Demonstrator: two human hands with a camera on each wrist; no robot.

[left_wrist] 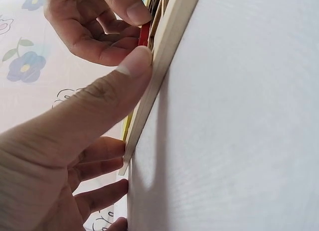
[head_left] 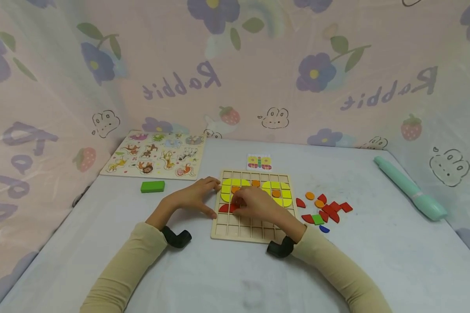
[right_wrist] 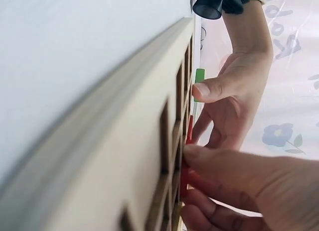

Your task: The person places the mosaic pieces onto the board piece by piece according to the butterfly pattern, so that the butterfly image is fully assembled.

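A wooden grid board (head_left: pixel 233 231) holds yellow and orange pieces in its upper cells. A red quarter-round piece (head_left: pixel 223 209) lies in a left-hand cell lower down. My right hand (head_left: pixel 258 205) is over the board's middle left, pinching a red piece (right_wrist: pixel 184 180) low against the grid; the fingers hide part of it. At the board's left edge is my left hand (head_left: pixel 193 195), its thumb touching the near part of the rim and its fingers spread towards the far corner. In the left wrist view, that thumb (left_wrist: pixel 117 84) presses the wooden edge.
Loose red pieces (head_left: pixel 330 211), orange discs (head_left: pixel 310 196), a green square (head_left: pixel 318 219) and a blue piece (head_left: pixel 324 229) lie right of the board. A butterfly picture card (head_left: pixel 260 162) is behind it. Left are a green block (head_left: pixel 152 187) and an animal puzzle (head_left: pixel 150 176); far right, a turquoise wand-shaped object (head_left: pixel 411 189).
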